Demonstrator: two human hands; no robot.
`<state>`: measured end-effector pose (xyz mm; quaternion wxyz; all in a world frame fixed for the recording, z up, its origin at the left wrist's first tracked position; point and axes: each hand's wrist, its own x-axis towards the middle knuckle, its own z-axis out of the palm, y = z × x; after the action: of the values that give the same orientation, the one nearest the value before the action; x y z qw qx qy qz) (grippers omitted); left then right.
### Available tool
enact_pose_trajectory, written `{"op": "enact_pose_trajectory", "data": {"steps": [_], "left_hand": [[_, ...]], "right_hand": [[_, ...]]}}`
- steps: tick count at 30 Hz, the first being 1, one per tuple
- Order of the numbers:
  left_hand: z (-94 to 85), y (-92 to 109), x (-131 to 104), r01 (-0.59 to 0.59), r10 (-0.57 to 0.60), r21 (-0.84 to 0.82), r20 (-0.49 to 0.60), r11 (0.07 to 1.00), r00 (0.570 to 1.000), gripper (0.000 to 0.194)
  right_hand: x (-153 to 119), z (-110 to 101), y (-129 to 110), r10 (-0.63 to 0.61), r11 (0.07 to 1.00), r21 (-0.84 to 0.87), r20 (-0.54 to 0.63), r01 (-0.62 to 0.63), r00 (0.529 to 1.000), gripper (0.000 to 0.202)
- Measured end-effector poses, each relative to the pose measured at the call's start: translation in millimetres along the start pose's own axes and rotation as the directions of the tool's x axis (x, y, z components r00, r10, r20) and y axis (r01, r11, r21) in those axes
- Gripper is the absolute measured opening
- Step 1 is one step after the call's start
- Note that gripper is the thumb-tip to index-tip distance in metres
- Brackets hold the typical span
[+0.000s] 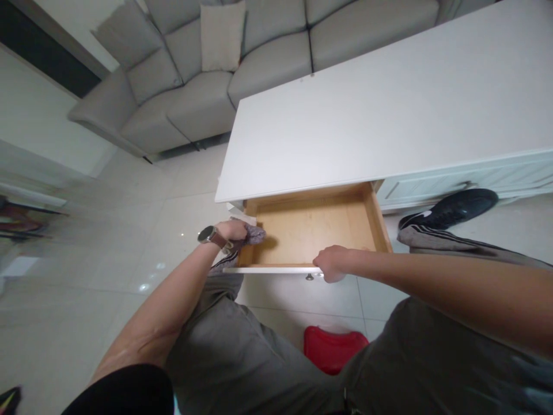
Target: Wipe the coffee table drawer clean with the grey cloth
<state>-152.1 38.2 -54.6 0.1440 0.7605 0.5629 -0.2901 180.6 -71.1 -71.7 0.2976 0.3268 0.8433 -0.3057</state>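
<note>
A wooden drawer with a white front is pulled out from a white table, and nothing lies on its visible bottom. My left hand, below a wristwatch, is closed on a crumpled purple-grey cloth at the drawer's left side. The cloth reaches over the side into the drawer's left end. My right hand grips the top edge of the drawer front, just right of a small metal knob.
A grey sofa with a beige cushion stands behind the table. Below the drawer, a red plastic object sits on the tiled floor between my legs. My shoe is beside the closed cabinet front.
</note>
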Motion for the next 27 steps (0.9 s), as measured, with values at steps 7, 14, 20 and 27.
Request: {"op": "enact_pose_trajectory", "data": {"steps": [7,14,20,27], "left_hand": [[-26.5,-56,-43,0.184,-0.241,-0.652,0.002,0.735,0.97,0.037],[0.1,-19,-33,0.119,-0.076,-0.563,0.099,0.818,0.992,0.051],[11.5,2,-12,0.061,-0.057,-0.055,0.083,0.997,0.995,0.052],[-8.6,-21,-20,0.108,-0.05,-0.232,0.242,0.967,0.969,0.03]], "right_hand": [[-3,1,3,0.009,1.0,0.009,-0.031,-0.009,0.999,0.049],[-4,-2,0,0.018,1.0,-0.005,0.004,-0.018,1.0,0.049],[-4,-2,1,0.014,1.0,0.013,-0.003,-0.014,1.0,0.049],[-3,3,4,0.012,1.0,0.002,-0.033,-0.012,0.999,0.049]]}}
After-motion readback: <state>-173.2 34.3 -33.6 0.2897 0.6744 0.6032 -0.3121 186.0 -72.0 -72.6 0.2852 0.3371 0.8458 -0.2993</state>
